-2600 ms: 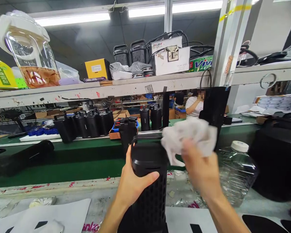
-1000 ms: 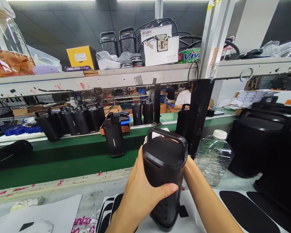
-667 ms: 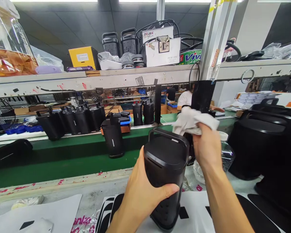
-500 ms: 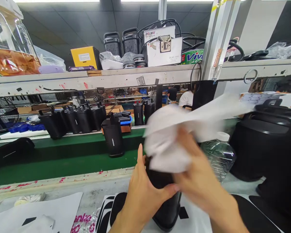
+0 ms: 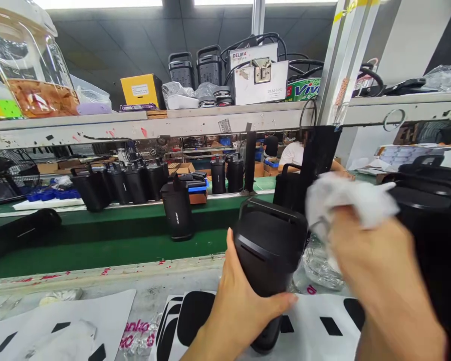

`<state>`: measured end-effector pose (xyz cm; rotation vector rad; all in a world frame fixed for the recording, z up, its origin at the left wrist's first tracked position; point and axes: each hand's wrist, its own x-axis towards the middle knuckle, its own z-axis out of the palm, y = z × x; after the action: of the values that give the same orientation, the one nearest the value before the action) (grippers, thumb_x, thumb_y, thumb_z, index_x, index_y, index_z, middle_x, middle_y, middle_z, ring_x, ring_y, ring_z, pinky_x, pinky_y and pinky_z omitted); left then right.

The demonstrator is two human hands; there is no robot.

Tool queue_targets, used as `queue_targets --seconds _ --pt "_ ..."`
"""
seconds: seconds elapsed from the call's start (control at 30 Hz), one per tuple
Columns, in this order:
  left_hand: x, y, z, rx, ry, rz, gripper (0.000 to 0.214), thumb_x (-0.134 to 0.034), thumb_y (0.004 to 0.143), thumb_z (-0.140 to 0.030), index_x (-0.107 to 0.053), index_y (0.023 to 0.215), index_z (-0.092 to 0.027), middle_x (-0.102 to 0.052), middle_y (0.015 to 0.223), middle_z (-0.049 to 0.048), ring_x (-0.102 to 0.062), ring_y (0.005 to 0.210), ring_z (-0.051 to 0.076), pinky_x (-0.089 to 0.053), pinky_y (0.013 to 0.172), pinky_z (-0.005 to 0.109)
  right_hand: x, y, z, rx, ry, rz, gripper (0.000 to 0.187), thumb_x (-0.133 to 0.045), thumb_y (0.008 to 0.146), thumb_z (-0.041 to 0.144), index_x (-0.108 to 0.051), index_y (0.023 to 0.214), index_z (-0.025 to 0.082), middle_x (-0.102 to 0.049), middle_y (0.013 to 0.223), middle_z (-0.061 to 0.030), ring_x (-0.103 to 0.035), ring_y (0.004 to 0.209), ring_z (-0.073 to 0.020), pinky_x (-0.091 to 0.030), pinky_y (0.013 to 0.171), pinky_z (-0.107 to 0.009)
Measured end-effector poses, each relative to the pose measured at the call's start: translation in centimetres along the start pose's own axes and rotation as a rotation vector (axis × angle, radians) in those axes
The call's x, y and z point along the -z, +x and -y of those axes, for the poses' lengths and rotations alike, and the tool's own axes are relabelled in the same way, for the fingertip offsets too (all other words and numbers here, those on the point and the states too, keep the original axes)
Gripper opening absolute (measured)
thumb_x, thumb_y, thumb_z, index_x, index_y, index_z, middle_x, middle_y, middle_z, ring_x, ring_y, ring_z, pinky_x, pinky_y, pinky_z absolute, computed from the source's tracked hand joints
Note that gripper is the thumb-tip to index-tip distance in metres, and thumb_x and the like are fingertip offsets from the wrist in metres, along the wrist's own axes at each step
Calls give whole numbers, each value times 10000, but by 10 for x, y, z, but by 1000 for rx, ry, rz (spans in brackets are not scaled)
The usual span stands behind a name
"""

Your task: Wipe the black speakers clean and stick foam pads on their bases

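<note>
My left hand [image 5: 248,301] is wrapped round the lower body of a black case with a carry handle [image 5: 270,245]. The case is held tilted over the bench, its handle end up and away from me. To its right, my right hand [image 5: 372,245] grips a crumpled white cloth [image 5: 349,198], blurred by motion and apart from the case. Behind the cloth, a clear plastic bottle [image 5: 319,265] is partly hidden. White sheets with black patches [image 5: 323,311] lie under the hands.
Across the bench runs a green conveyor belt [image 5: 108,240], where a similar black case [image 5: 176,210] stands. Several more cases [image 5: 124,183] line its far side. Large black cases [image 5: 424,190] crowd the right. Overhead, a shelf [image 5: 195,120] bears boxes and a jar [image 5: 41,65]. People sit beyond.
My right hand has moved right with the cloth, off the top of the case, uncovering its handle. My left hand keeps hold of the case, now slightly further right.
</note>
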<state>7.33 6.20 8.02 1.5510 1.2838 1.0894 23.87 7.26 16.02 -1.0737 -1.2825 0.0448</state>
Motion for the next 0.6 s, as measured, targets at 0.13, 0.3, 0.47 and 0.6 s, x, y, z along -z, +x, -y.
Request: queue_targets --seconds 0.13,0.3,0.47,0.6 --pt "22 7 6 -112 -45 182 1366 -833 662 -434 204 1526 -227 -249 1602 181 -295 1463 303 -251 1180 497 -35 -1 5 -29 -175 265 220 -621 678 243 -722 873 229 -715 799 -30 -640 745 -246 -473 645 -335" --pt "77 39 34 -128 -177 307 980 -758 706 -591 -310 1512 -258 -420 1511 182 -436 1377 325 -326 1129 512 -33 15 -15 -137 243 -196 211 -665 618 168 -730 815 207 -700 748 14 -615 663 -153 -482 601 -255" --pt "67 59 63 -91 -618 244 1126 -809 540 -689 -354 1490 -294 -392 1542 179 -456 1347 402 -428 1017 591 -20 30 -13 0 596 -740 184 -756 591 119 -684 726 221 -684 804 14 -639 775 -175 -542 751 -301" --pt "47 60 55 -39 -891 88 1006 -650 575 -836 -540 1380 -242 -597 1381 151 -496 1318 392 -465 1013 561 -25 39 -18 -102 759 -702 155 -728 608 197 -610 691 256 -651 740 47 -630 723 -177 -569 672 -332"
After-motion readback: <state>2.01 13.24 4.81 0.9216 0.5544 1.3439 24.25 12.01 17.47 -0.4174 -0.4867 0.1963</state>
